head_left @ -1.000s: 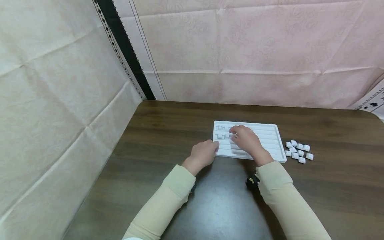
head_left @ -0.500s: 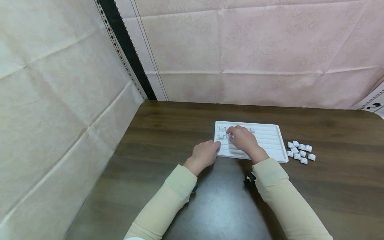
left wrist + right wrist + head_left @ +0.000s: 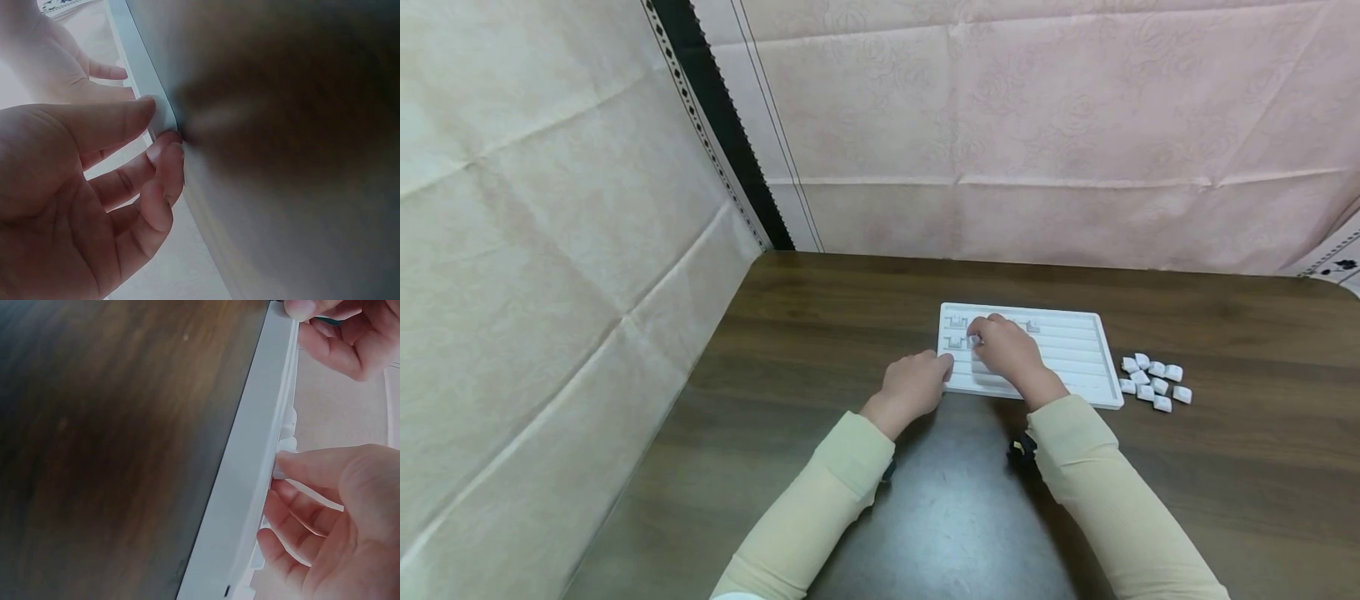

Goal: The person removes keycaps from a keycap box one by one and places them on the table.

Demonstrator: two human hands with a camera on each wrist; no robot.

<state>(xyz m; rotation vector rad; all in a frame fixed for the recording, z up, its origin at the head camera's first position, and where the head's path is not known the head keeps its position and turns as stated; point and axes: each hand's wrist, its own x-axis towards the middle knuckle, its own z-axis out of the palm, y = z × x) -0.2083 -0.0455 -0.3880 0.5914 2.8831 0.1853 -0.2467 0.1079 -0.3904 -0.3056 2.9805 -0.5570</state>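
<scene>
A white tray (image 3: 1063,358) with ridged rows lies on the table, with a few small white keycap-like pieces (image 3: 957,322) set in its upper rows. My left hand (image 3: 917,383) grips the tray's near left corner; in the left wrist view the thumb lies on the rim with curled fingers against its outer side. Over the tray's left half, my right hand (image 3: 1011,350) pinches a small white keycap-like piece (image 3: 279,470) between thumb and fingers, low at the second row. The hand hides part of the rows beneath it.
A loose cluster of several white keycap-like pieces (image 3: 1157,383) lies just right of the tray. The brown wooden table (image 3: 820,333) reaches back to a pale patterned cloth (image 3: 1075,125), and another cloth (image 3: 550,250) hangs along the left side.
The right hand has shifted slightly left over the tray and then stayed nearly still. The left hand keeps its hold on the corner. The whole view has drifted a little.
</scene>
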